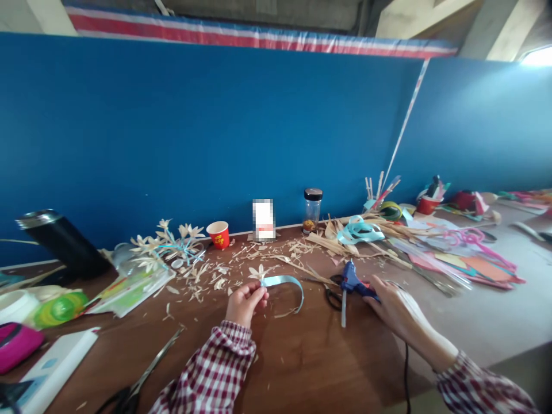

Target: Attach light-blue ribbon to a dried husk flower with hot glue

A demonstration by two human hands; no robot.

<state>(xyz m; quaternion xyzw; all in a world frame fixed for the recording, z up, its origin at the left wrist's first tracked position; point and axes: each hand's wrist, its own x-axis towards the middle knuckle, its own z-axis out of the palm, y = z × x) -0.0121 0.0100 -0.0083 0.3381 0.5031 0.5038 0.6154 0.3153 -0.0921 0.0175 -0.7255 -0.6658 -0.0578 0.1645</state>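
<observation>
Left hand (244, 302): near centre of the table (302, 356), thumb and fingers pinched together on one end of a pale blue ribbon (287, 282). The ribbon is held just above the wood and arches to the right, its free end curling down towards the surface.

Right hand (394, 307): to the right of the ribbon, laid on the handle of a blue glue gun (353, 282). The fingers are stretched out along the handle and are not wrapped round it. The gun lies on its side, nozzle pointing far. Black-handled scissors (334, 296) lie touching or just beside it on the left. A cord (405, 368) runs off the near edge.

Step judged: the gun is being taken up while the ribbon is kept pinched.

Notes for doing it well:
- The handle should be gripped fully before lifting. The scissors are close enough to be dragged along.
- The cord should be kept slack and clear of the sleeve.
- The nozzle should be kept away from the pinching fingers, since it is probably hot.
- The pinch should be kept near the ribbon's end, so that the arch is not flattened.
- Straw scraps (215, 276) are strewn just beyond the ribbon. The ribbon is best kept off them, as bits would stick in any glue.

A red cup (219, 234) and a jar (312, 210) stand far off by the blue wall, well apart from both hands.
</observation>
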